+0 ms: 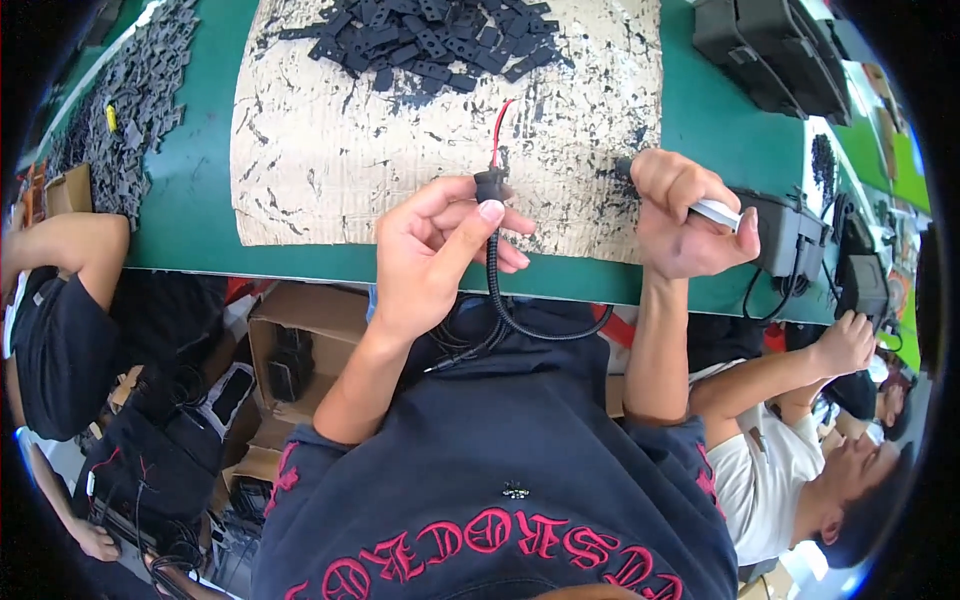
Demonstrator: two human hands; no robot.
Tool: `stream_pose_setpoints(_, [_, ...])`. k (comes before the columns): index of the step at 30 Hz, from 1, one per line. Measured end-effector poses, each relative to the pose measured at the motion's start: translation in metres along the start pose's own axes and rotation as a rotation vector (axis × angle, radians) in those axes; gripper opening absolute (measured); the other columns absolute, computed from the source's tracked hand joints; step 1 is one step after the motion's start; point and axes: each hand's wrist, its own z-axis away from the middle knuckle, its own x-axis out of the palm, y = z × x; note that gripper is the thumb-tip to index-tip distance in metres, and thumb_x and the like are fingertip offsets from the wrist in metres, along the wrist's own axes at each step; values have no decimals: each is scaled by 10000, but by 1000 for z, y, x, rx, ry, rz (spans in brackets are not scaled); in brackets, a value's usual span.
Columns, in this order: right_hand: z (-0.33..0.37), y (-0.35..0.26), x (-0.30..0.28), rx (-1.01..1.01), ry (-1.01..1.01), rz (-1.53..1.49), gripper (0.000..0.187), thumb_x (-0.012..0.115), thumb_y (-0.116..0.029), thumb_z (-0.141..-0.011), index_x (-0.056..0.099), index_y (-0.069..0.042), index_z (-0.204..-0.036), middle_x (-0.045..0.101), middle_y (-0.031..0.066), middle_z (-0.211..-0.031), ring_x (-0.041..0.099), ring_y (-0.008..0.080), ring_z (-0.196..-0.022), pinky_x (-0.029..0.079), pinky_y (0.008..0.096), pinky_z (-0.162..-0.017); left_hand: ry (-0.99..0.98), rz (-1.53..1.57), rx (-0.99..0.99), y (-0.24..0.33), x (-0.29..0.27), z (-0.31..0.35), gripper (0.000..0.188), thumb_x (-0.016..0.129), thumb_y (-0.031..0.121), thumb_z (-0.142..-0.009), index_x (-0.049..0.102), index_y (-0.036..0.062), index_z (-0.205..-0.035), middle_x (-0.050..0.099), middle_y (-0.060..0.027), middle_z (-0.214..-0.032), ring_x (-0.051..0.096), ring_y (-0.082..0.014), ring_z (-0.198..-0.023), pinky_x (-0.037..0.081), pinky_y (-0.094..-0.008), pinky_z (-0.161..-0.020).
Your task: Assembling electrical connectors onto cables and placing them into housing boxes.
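Note:
Near the cardboard's front edge, my left hand point(440, 245) pinches a black cable fitting point(488, 187) between thumb and fingers. A thin red wire point(499, 130) sticks up from the fitting, beside a short dark piece. From its lower side a black corrugated cable point(494, 270) hangs down and curves to the right over my lap. My right hand point(685, 215) is closed in a fist, apart from the cable. In it is a hand tool with a flat whitish end point(716, 213) showing by the thumb; its kind is hidden by the fingers. A dark end point(624, 168) shows beside the knuckles.
Scuffed cardboard point(320, 170) covers part of the green table point(190, 190), with a heap of black flat pieces point(430, 40) at its far side. More pieces point(150, 90) lie left. Black boxes point(770, 50) stand right. Co-workers' arms point(780, 375) are close on both sides.

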Motion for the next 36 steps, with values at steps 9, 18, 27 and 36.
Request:
stream_pose_setpoints(9, [-7,2,-7,53,17,-157,616,261,-589,-908,308,-79,-566,301,45,-505,225,177,-495,205,355,-529,-19,9,-10,-2,-4,-1,226,591,95,-982,587,-78,-1128,720,-200,-938,706,-199,-697,569,-270,-633])
stream_pose_setpoints(18, [-15,2,-29,205,203,-413,571,327,-585,-893,247,-125,-565,221,-9,-503,168,140,-493,181,326,-525,-18,34,-14,-1,-6,-2,206,581,62,-980,582,-88,-1121,721,-193,-937,707,-201,-695,577,-279,-620])
stream_pose_setpoints(27, [-16,3,-42,283,323,-525,526,347,-528,-883,261,-131,-548,213,-10,-495,157,135,-499,188,312,-516,-31,-5,3,-1,-7,-2,192,578,57,-978,588,-75,-1117,727,-173,-938,707,-178,-687,555,-244,-594])
stream_pose_setpoints(36, [-13,4,-42,292,357,-550,513,365,-502,-887,271,-128,-549,219,-7,-502,163,135,-494,189,308,-503,-31,-8,-7,-3,-9,0,184,579,58,-978,589,-73,-1106,727,-174,-933,708,-180,-683,548,-236,-588])
